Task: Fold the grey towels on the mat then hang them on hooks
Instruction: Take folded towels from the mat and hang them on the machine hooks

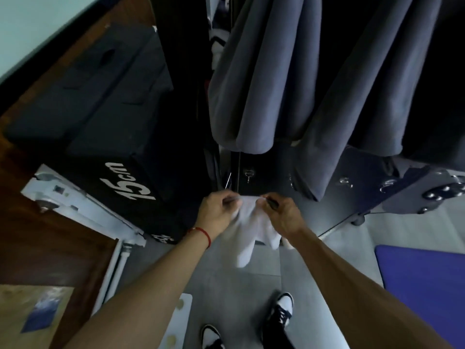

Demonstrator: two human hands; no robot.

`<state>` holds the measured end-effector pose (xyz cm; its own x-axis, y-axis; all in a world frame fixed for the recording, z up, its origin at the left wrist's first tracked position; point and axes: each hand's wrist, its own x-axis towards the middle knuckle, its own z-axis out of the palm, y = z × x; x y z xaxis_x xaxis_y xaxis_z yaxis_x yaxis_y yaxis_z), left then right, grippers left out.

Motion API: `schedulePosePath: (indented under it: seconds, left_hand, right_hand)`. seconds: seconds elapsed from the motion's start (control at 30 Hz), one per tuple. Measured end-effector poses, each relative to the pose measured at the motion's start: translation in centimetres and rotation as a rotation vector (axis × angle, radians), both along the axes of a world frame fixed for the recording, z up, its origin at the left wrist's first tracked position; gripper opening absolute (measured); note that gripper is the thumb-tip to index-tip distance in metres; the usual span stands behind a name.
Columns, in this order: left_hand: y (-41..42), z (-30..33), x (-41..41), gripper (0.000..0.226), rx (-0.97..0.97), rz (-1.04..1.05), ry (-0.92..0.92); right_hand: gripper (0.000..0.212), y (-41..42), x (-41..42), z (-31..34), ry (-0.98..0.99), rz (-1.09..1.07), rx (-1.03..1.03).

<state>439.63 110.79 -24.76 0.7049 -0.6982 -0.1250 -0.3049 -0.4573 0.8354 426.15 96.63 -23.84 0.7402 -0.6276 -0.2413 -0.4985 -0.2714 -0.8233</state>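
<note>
We hold a pale towel (251,230) up, left hand (216,215) pinching one top corner, right hand (281,215) pinching the other; grey towels (264,79) hang above; purple mat (422,285) at right

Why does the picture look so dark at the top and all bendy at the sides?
Head view: little light reaches the hanging grey towels and the black space behind them, while the pale towel held by the left hand and right hand shows bright; the wide-angle lens curves straight edges, like the black box, near the frame's sides; everything is slightly soft.
</note>
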Motion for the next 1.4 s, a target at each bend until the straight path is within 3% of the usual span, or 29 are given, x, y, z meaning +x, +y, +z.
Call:
schedulePosePath:
  seconds: [0.23,0.37,0.6,0.67,0.73,0.8,0.87,0.97,1.07,1.17,1.27,1.4]
  left_hand:
    - [-5.9,-4.6,3.2,0.013,0.046,0.180,-0.040]
    - [-7.6,-6.4,2.8,0.011,-0.040,0.370,0.005]
    - [-8.8,-8.9,2.7,0.019,-0.059,0.538,0.301]
    - [-8.4,-9.5,3.0,0.025,-0.043,0.468,0.335]
    - [-8.1,-10.1,2.9,0.020,-0.028,0.405,0.143]
    - [-7.8,-9.0,2.3,0.010,0.029,0.400,-0.075]
    - [-7.4,-8.0,1.2,0.017,0.018,0.324,-0.259]
    - [-6.9,-7.0,-0.6,0.037,-0.067,0.177,-0.102]
    - [-6.3,-7.4,-0.4,0.054,-0.069,0.086,-0.031]
    - [-6.1,-8.3,0.2,0.066,-0.005,0.020,-0.151]
    - [-6.5,-8.6,0.4,0.063,0.041,0.033,-0.089]
    - [-6.9,-8.6,1.1,0.038,0.055,0.011,-0.108]
  right_hand:
    - [0.020,-2.0,5.2,-3.3,-0.017,-0.321,0.012]
    - [0.025,-1.3,7.2,-2.2,0.024,-0.416,0.096]
    - [0.029,-1.4,8.4,-6.2,0.020,-0.600,0.246]
    - [0.032,-1.5,8.7,-6.2,0.050,-0.640,0.264]
    - [0.031,-1.7,8.5,-5.9,0.055,-0.677,0.261]
    - [0.034,-1.2,8.2,-5.9,0.057,-0.576,0.193]
    - [0.032,-0.2,8.1,-6.0,0.020,-0.556,0.042]
    - [0.018,1.2,7.5,-6.9,-0.138,-0.453,-0.058]
    - [0.027,1.3,6.6,-7.2,-0.136,-0.283,-0.080]
    - [0.035,0.7,6.3,-7.7,-0.085,-0.213,-0.147]
    - [0.031,0.6,6.5,-7.7,-0.097,-0.221,-0.107]
    - [0.028,0.6,6.7,-8.2,-0.128,-0.265,-0.088]
